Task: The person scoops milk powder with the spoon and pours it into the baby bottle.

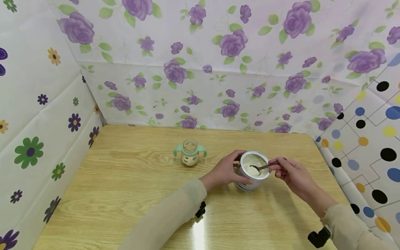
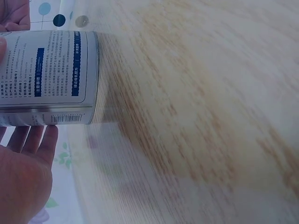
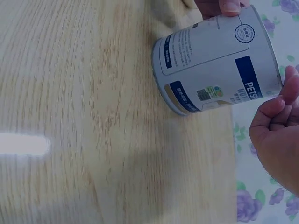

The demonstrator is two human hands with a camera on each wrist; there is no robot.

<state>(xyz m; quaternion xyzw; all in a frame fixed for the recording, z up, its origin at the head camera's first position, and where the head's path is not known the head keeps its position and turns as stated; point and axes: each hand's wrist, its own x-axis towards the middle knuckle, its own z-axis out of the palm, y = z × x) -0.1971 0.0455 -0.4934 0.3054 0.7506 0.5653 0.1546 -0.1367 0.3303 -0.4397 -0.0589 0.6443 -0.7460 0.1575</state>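
A white printed can (image 1: 250, 184) of pale powder (image 1: 251, 170) is on the right part of the table, tilted, its silver rim facing up. My left hand (image 1: 225, 171) grips it around the side, thumb in front; in the left wrist view its fingers (image 2: 46, 142) lie along the can's wall. With my right hand (image 1: 293, 177) I pinch the handle of a dark metal spoon (image 1: 268, 165), whose bowl dips into the powder. Back in the middle stands a baby bottle (image 1: 190, 158) with mint-green handles and an uncovered mouth.
The wooden table (image 1: 125, 180) meets a purple-flowered cloth (image 1: 175, 93) behind. Cloth with coloured flowers (image 1: 31, 152) lines the left side, and dotted cloth (image 1: 372, 149) the right. A black wrist camera (image 1: 318, 237) is strapped on my right sleeve.
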